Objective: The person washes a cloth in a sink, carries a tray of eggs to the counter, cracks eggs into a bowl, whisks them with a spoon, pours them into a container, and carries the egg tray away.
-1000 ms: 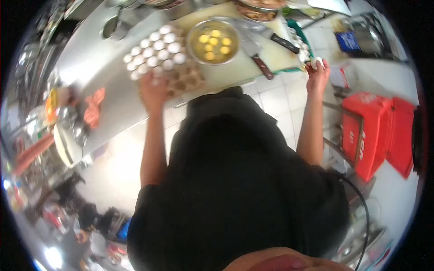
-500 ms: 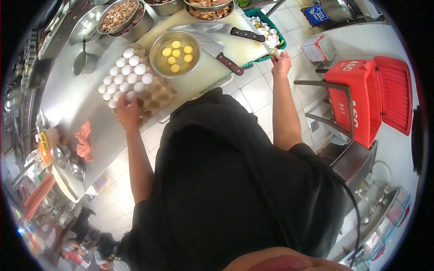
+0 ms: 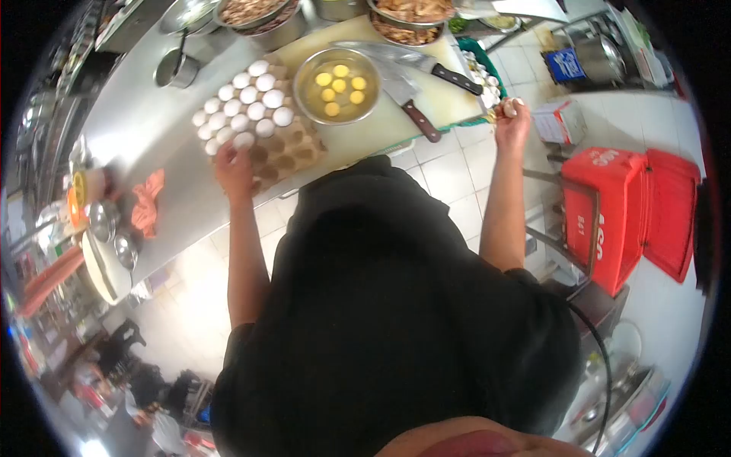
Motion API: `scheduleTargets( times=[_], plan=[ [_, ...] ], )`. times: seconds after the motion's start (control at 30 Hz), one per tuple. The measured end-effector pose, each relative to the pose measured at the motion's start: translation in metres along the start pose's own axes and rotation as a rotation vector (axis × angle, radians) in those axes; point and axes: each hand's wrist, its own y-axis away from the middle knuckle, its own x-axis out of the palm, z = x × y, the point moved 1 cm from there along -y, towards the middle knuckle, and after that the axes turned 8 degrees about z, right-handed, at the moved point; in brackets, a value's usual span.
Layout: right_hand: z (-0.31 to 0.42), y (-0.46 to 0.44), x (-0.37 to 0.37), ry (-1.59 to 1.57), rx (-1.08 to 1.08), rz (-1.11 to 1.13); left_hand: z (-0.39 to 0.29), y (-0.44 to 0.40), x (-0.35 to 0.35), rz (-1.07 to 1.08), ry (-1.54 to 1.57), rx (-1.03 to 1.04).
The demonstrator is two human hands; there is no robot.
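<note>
My left hand [image 3: 234,169] is at the near edge of a cardboard egg tray [image 3: 295,152], its fingers closed around a white egg [image 3: 244,139]. Several more white eggs [image 3: 248,95] fill the far left part of the tray; the cups at the near right are bare. Beside the tray, a metal bowl [image 3: 299,95] holds several yolks in clear egg white. My right hand [image 3: 512,128] is closed on what looks like a white eggshell [image 3: 509,112], mostly hidden by the fingers. It is just beside a green basket [image 3: 499,76] with white shells in it.
Two knives, a cleaver [image 3: 420,120] and one with a black handle [image 3: 457,78], lie on the cutting board [image 3: 438,107]. Metal bowls of chopped food [image 3: 415,9] stand behind. A saucepan [image 3: 177,72] and pink cloth [image 3: 147,204] are leftward; a red bin [image 3: 605,213] stands right.
The view has shifted, so the table appears further right. My right hand has drawn back from over the basket's edge, its fingers curled tighter. My left hand stays at the tray.
</note>
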Motion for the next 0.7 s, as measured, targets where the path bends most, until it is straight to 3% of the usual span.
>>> scheduleTargets(
  times=[0.13, 0.2, 0.23, 0.33, 0.47, 0.6, 0.7],
  plan=[
    [0.032, 0.052, 0.157, 0.357, -0.033, 0.328, -0.028, 0.009, -0.004, -0.019, 0.159, -0.031],
    [0.009, 0.065, 0.200, 0.651, -0.087, 0.557, -0.056, 0.015, -0.005, -0.021, 0.158, -0.032],
    [-0.011, 0.071, 0.221, 0.843, -0.304, 0.623, -0.066, 0.017, -0.005, -0.020, 0.161, -0.033],
    [-0.063, 0.083, 0.264, 0.998, -0.414, 0.781, -0.079, 0.021, -0.005, -0.021, 0.095, 0.023],
    [-0.061, 0.101, 0.312, 1.485, -0.277, 0.887, -0.061, 0.020, -0.003, 0.014, 0.274, 0.047],
    [-0.035, 0.108, 0.344, 1.349, -0.449, 0.873, -0.067, 0.035, -0.001, 0.033, 0.406, -0.015],
    [-0.027, 0.108, 0.359, 0.751, -0.348, 0.947, -0.070, 0.041, -0.001, 0.049, 0.408, -0.025]
  ],
)
